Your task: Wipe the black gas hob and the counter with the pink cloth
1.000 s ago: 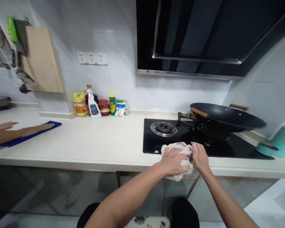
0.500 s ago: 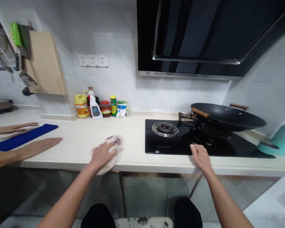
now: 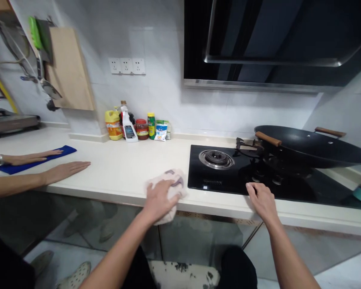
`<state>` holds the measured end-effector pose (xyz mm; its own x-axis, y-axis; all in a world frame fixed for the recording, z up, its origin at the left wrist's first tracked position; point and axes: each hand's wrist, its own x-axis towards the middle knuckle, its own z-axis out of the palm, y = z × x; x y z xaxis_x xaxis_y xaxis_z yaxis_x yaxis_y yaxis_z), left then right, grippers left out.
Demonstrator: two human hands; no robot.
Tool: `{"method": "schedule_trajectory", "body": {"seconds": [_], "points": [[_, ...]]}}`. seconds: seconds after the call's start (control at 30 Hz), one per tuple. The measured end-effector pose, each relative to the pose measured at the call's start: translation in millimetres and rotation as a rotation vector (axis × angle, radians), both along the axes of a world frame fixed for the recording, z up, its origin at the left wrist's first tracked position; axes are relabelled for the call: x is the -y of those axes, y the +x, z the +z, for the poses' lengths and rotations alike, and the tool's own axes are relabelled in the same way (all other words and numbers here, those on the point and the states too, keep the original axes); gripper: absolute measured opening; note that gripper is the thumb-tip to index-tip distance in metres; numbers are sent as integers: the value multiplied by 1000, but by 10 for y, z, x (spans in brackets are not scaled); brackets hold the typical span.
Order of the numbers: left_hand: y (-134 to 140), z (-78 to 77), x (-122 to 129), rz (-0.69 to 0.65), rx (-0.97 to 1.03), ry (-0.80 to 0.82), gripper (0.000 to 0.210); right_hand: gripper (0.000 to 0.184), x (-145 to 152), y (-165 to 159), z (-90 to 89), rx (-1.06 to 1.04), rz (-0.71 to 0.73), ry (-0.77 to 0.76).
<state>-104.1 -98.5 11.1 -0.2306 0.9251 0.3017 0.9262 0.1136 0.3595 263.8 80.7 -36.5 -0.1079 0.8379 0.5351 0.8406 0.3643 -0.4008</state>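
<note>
Pressing a pale cloth (image 3: 168, 188) flat on the counter (image 3: 120, 172) at six o'clock, the left hand (image 3: 159, 198) grips it; the right hand (image 3: 261, 200), fingers spread and empty, rests at the stove's (image 3: 228, 176) front edge, toward four o'clock.

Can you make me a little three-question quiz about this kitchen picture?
1. True or false: the left hand presses a cloth on the counter.
2. What does the right hand rest on? A) the wok B) the counter's front edge by the hob C) a bottle
3. What colour is the cloth under the other person's hand?

Key:
1. True.
2. B. The hand lies by the hob; the wok sits behind it, untouched.
3. Blue: the blue cloth lies flat at the far left.
</note>
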Motion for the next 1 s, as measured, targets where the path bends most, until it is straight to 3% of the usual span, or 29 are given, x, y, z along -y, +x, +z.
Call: {"method": "schedule_trajectory", "body": {"seconds": [0.1,0.17,0.3,0.53,0.7,0.9,1.0], "points": [[413,-62,-37,-125,-4,90,50,54,-21,5,-21,26,-3,-8],[505,-91,-28,-157,1,131,48,54,-30,7,-29,42,-7,-18],[323,-60,6,-176,41,64,54,50,-10,1,-22,56,0,-28],[-112,243,-209,-173,89,-250,65,45,18,-40,-12,104,90,9],[-186,284,-662,-225,84,-297,75,45,-5,-41,-52,64,168,32],[-365,265,-1462,-194,95,-321,96,43,76,-88,-104,131,195,108],[-483,273,-1890,-180,93,-314,96,43,54,-61,-147,163,198,129]]}}
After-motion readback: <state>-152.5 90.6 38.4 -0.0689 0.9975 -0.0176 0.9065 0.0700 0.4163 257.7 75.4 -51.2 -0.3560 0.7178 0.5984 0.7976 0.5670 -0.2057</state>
